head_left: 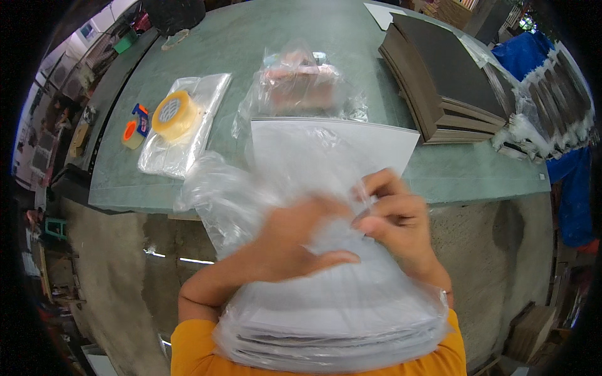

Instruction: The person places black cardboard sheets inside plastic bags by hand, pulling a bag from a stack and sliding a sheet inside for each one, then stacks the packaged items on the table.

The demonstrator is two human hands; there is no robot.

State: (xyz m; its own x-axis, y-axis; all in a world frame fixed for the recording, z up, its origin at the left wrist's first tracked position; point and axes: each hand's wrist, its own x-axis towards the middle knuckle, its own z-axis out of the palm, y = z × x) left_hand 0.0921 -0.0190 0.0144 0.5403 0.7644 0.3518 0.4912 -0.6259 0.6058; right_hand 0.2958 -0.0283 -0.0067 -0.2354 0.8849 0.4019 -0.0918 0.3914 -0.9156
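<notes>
Close to my body is a thick stack of white sheets [295, 316], wrapped in a clear plastic bag [235, 203] that spreads loosely to the left. My right hand [401, 213] pinches a fold of the bag between thumb and fingers. Over the middle of the bag is my left hand [295, 235], smeared by motion. Its thumb points right, and its fingers are too blurred to show whether they grip the film. A white board [382, 141] lies under the far part of the bag, on the table's near edge.
On the green table [226, 37], a wide tape roll [174, 117] rests on folded plastic bags [204, 125], beside a small tape dispenser [133, 133]. Further back sits a plastic-wrapped bundle [301, 88]. Grey boards [439, 69] and plastic-wrapped stacks [549, 106] stand at the right.
</notes>
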